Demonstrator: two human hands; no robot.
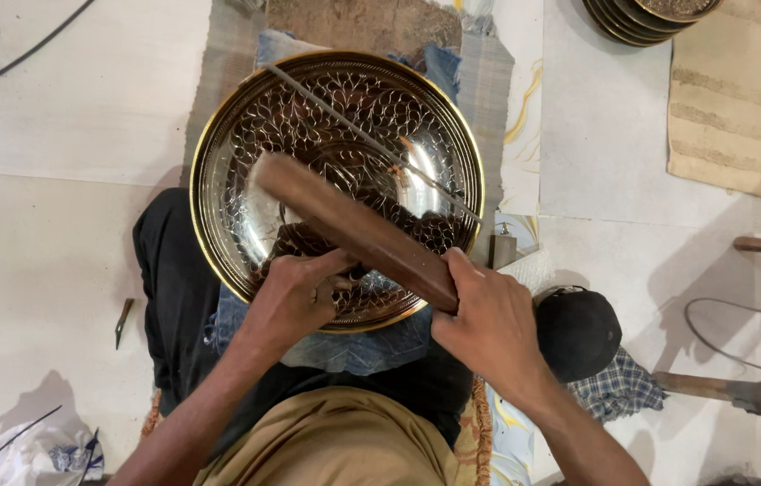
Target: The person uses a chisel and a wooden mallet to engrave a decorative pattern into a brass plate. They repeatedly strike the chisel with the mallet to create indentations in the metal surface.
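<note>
A black cap (577, 333) is seen right of centre, lying on a checked cloth (622, 389). Stacked metal plates (642, 18) are seen at the top right, and a small dark tool (123, 321) on the floor (38, 252) at the left.

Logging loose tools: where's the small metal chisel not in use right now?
In the head view, the small chisel lies on the pale floor at left, beside the person's dark trouser leg, left of the engraved metal plate and away from both hands.
</note>
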